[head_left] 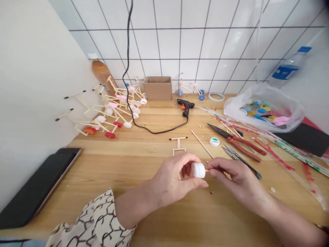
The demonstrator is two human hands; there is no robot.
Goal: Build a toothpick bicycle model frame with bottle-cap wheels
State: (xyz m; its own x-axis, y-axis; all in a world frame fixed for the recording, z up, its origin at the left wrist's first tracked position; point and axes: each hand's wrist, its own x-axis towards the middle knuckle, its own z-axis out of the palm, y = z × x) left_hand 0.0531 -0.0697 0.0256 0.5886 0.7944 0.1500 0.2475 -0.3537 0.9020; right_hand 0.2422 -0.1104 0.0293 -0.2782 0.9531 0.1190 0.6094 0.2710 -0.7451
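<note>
Near the front centre of the wooden table, my left hand (177, 176) holds a white bottle cap (198, 170) between its thumb and fingers. My right hand (231, 176) pinches a short wooden stick (207, 171) whose other end meets the cap's right side. Just beyond my left hand lies a small frame of wooden sticks (178, 145) with dark tips on its crossbar. A loose stick (202, 144) and a white cap with a green mark (214, 141) lie beyond my hands.
Red-handled pliers (238, 141) and small scissors (240, 159) lie right of centre. A black glue gun (185, 105) with its cord sits farther back. Stick models with cap wheels (113, 106) crowd the left; a plastic bag of caps (264, 109) is at right. A phone (38, 181) lies left.
</note>
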